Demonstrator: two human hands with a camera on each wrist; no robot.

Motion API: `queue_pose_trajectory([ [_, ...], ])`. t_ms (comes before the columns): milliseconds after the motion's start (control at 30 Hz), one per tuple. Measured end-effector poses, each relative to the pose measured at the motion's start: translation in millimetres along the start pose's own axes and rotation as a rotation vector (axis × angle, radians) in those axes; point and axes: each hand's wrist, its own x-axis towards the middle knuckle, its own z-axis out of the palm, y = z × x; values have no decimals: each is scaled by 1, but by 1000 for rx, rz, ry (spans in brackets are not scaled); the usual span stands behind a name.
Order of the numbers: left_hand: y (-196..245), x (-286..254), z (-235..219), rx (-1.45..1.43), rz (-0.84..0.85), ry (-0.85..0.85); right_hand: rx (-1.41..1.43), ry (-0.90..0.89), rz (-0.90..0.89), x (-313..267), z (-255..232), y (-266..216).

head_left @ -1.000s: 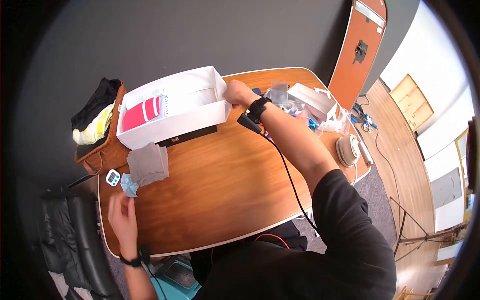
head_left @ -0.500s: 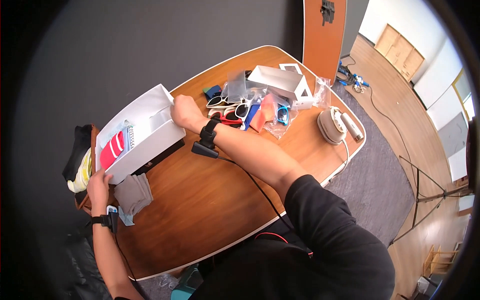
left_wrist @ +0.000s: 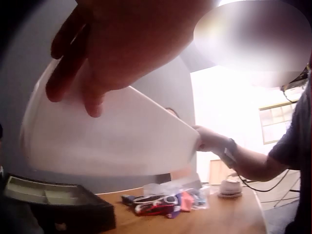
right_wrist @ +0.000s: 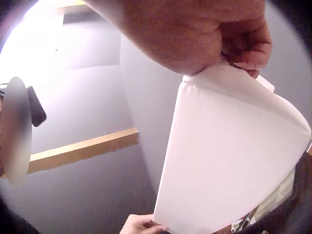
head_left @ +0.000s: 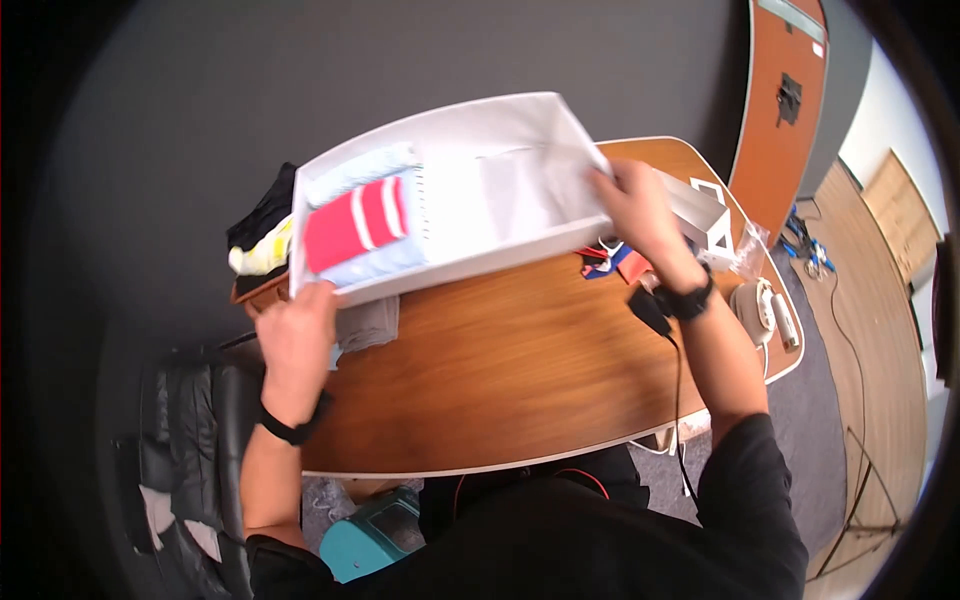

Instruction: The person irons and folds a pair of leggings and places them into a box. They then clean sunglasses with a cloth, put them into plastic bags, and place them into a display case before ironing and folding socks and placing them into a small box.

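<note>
Both hands hold a long white box [head_left: 480, 262], lifted off the tabletop and tilted. My left hand [head_left: 297, 345] grips its near left corner, fingers over the rim with the thumb opposite. At the right end, my right hand [head_left: 645, 215] pinches the end wall, its fingers curled over the edge in the right wrist view. Inside the box, toward the left, lie a red folded cloth [head_left: 338, 232] with white stripes and light blue folded cloths [head_left: 372, 266]. Below it, a black box with compartments [left_wrist: 73, 209] stands on the table in the left wrist view.
A grey folded cloth [head_left: 368, 325] lies on the table [head_left: 480, 390] under the box's left end. Behind it stands a wicker basket [head_left: 262, 297] of clothes. Sunglasses [left_wrist: 156, 204] and plastic bags lie at the right, near a small white box [head_left: 700, 215] and a beige corded appliance [head_left: 750, 310].
My left hand has gone from the light blue cloth by the timer to the white box's left corner. The box has risen off the black box and come nearer, held by both hands.
</note>
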Motion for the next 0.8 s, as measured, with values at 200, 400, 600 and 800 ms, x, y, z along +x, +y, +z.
queue_pose_trajectory([
  [200,92,-95,-48,-139,-10,-142,-65,4,30,-119,-30,60],
  [400,137,-181,-35,-309,-26,-289,-54,-41,147,-217,-10,89],
  [600,147,-204,-32,-335,22,-389,-408,-269,139,-223,-18,85],
  [800,78,-169,-46,-792,-254,-306,-458,-114,73,-204,-30,40],
])
